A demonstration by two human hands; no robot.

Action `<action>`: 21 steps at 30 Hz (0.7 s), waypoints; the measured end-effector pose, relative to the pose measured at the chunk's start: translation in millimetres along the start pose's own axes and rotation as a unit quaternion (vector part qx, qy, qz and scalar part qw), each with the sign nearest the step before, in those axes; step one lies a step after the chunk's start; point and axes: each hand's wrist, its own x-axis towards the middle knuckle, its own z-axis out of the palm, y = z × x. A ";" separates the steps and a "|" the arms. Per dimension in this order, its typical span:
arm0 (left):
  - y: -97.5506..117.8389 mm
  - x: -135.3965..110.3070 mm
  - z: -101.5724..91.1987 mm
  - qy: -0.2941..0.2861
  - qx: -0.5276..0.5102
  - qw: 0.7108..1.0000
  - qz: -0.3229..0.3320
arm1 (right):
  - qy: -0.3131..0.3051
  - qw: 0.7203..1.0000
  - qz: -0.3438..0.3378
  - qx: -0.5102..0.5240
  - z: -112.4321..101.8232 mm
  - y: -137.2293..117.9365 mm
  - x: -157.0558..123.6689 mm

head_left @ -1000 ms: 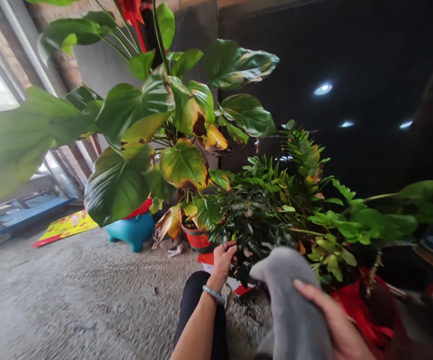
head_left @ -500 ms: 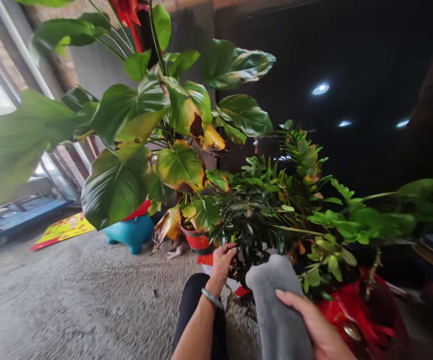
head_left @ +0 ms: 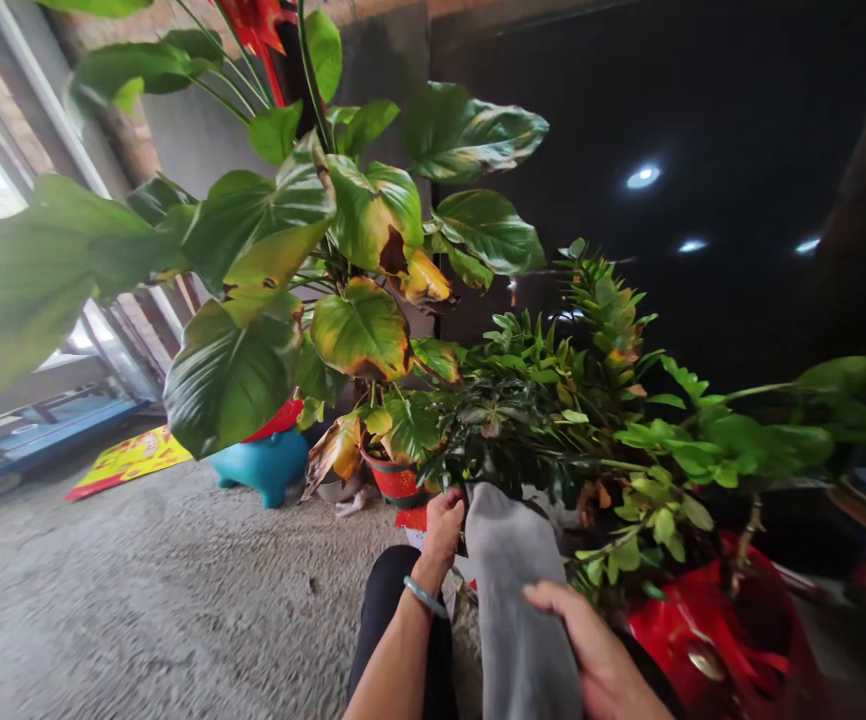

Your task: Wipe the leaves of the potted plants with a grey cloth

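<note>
Since the earlier frame our grey cloth has slid left toward the leafy plant, our right hand clamped on it, our left hand curled at the plant's near edge, its grip unclear.

Matt grey cloth; glossy plastic pot

Plain grey fabric cloth. Broad glossy plant leaves: deep green, yellow towards the margins, blotched brown-black. Small-leaved shrub: dark to mid green, some leaves yellow-tinged. Glossy red container. Rounded teal pot, red above. Flat yellow sheet, red-bordered, printed pattern. Speckled grey concrete floor. Pale blue wrist bangle.
</note>
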 end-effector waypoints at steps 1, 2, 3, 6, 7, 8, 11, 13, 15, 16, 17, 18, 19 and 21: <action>0.1 0.4 -0.9 -0.001 -0.001 1.000 0.002 | 0.000 1.000 -0.013 -0.004 -5.1 4.3 -6.5; 0.2 0.8 -1.7 0.002 -0.002 1.000 0.001 | -0.003 0.999 -0.038 -0.001 -8.2 1.0 -13.8; 0.3 1.0 -2.2 0.006 -0.003 1.000 -0.003 | -0.007 0.997 -0.070 0.005 -8.8 -9.2 -20.8; -0.6 0.9 -1.7 0.017 -0.002 1.000 -0.015 | -0.009 0.984 -0.172 0.054 3.4 -61.9 -30.0; -1.5 0.8 -1.1 0.029 -0.002 0.999 -0.014 | -0.012 0.976 -0.203 0.080 9.9 -78.1 -27.7; -2.7 1.0 -0.8 0.047 -0.003 0.999 -0.008 | -0.016 0.970 -0.219 0.105 16.0 -89.6 -23.0; -6.5 3.7 -3.3 0.145 -0.017 0.989 0.030 | -0.014 0.978 -0.163 0.132 23.0 -84.1 -1.7; -7.3 7.0 -8.9 0.212 -0.030 0.975 0.054 | 0.016 0.993 -0.071 0.097 16.0 -52.3 9.0; -6.2 10.4 -15.6 0.261 -0.039 0.962 0.071 | 0.036 0.998 -0.024 0.045 5.3 -16.0 9.5; -5.4 11.8 -18.5 0.274 -0.042 0.958 0.079 | 0.026 0.999 -0.024 0.017 1.4 -2.2 5.3; -4.6 12.8 -20.8 0.277 -0.042 0.956 0.088 | 0.014 0.999 -0.035 -0.004 -0.1 6.2 -1.3; -4.3 13.5 -22.2 0.267 -0.038 0.958 0.097 | 0.000 0.998 -0.053 -0.020 1.5 8.2 -9.5; -4.6 14.0 -22.9 0.247 -0.031 0.963 0.102 | -0.017 0.997 -0.074 -0.031 6.4 3.8 -18.3; -7.3 14.6 -22.7 0.192 -0.013 0.977 0.094 | -0.047 0.989 -0.133 -0.034 24.5 -20.4 -32.8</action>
